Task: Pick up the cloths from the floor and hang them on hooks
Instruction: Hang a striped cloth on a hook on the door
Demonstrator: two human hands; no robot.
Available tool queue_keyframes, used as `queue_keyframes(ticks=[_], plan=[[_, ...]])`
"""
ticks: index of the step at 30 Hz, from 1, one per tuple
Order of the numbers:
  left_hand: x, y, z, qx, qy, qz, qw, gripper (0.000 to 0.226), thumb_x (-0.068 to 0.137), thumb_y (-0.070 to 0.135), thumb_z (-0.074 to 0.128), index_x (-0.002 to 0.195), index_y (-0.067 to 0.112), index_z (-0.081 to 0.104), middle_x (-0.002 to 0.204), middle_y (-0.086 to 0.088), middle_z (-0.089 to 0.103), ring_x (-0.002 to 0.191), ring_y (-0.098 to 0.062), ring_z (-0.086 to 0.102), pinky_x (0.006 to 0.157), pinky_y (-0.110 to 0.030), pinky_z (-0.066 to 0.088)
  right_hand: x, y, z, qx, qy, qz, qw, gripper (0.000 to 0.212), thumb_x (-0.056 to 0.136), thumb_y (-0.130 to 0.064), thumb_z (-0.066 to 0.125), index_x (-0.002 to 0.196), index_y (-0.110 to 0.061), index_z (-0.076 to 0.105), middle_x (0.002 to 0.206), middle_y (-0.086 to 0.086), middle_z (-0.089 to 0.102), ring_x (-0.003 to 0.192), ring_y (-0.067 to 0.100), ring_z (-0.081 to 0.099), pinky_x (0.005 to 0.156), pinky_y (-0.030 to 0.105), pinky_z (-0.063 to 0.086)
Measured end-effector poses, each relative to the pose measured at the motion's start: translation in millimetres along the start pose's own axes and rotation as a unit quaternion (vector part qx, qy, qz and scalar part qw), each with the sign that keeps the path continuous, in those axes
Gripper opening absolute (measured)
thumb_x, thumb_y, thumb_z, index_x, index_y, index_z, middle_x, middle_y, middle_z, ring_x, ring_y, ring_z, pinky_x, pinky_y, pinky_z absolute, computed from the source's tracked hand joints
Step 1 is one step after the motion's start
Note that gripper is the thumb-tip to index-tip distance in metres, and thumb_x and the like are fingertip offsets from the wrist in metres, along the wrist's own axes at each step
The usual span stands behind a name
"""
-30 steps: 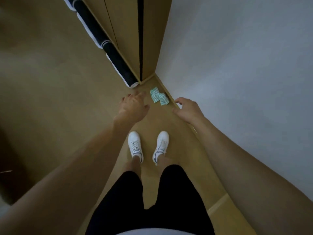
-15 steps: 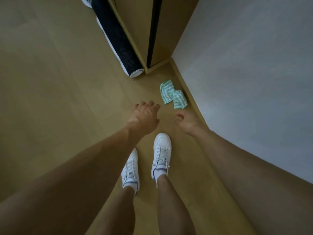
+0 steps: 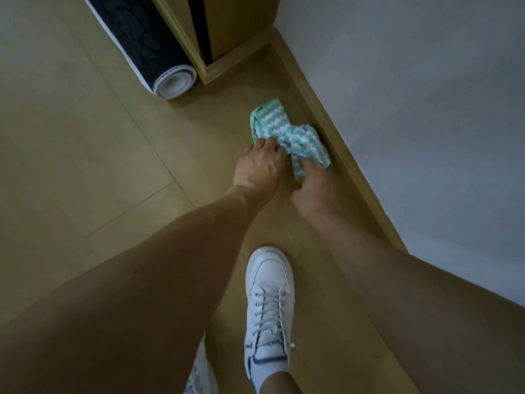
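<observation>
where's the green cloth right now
In the head view the green zigzag cloth lies on the floor against the baseboard on the right, gripped by the left hand and right hand.

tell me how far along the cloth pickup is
Nothing is hung so far, and no hooks are in view. In hand: the left hand and right hand both grip the green-and-white zigzag cloth, which lies on the wooden floor by the skirting. Left: lifting and hanging it.

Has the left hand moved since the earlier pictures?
Yes. The left hand has reached forward to the green cloth by the baseboard and now touches it.
</observation>
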State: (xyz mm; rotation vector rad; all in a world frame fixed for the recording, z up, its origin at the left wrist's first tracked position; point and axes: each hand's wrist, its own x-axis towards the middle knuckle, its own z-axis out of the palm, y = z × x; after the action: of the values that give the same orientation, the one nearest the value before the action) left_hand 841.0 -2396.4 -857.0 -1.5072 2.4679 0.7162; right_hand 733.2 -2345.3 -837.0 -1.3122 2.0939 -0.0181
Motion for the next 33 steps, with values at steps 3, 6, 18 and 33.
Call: queue_keyframes(ticks=[3,6,18,33], plan=[[3.8,-3.2,8.3,0.029,0.033,0.016,0.999,0.032,0.097,0.019,0.039,0.123,0.014,0.057,0.123,-0.008,0.054,0.117,-0.028,0.049,0.095,-0.038,0.037,5.1,5.9,5.3,-0.051,0.038,-0.02,0.998,0.057,0.084,-0.004,0.062,0.138,-0.014,0.049,0.143,0.008,0.047,0.131,0.025,0.043,0.102,0.025,0.031],[-1.3,-9.2,7.5,0.017,0.021,0.019,0.999,0.033,0.096,0.019,0.04,0.123,0.02,0.058,0.12,-0.004,0.058,0.116,-0.027,0.051,0.094,-0.036,0.036,11.1,8.8,5.6,-0.091,0.05,-0.019,0.994,0.044,0.09,-0.01,0.059,0.133,-0.015,0.052,0.138,0.008,0.051,0.128,0.026,0.045,0.101,0.031,0.036],[-78.5,-8.5,-148.4,-0.146,0.057,0.048,0.986,0.011,0.089,0.015,0.055,0.094,0.015,0.064,0.086,-0.005,0.068,0.078,-0.03,0.061,0.068,-0.038,0.049,-68.4,-67.1,-92.2,0.124,0.057,-0.138,0.981,0.012,0.081,-0.013,0.074,0.092,-0.008,0.072,0.11,0.002,0.063,0.099,0.018,0.06,0.081,0.021,0.045],[-238.3,111.2,-508.7,-0.139,0.104,0.205,0.963,0.009,0.084,0.01,0.06,0.092,0.013,0.063,0.083,-0.004,0.067,0.075,-0.029,0.061,0.066,-0.044,0.05,-305.0,-166.9,-412.7,0.176,0.115,-0.19,0.959,0.013,0.081,-0.021,0.071,0.08,-0.017,0.059,0.074,-0.01,0.061,0.071,0.006,0.057,0.064,0.016,0.042]])
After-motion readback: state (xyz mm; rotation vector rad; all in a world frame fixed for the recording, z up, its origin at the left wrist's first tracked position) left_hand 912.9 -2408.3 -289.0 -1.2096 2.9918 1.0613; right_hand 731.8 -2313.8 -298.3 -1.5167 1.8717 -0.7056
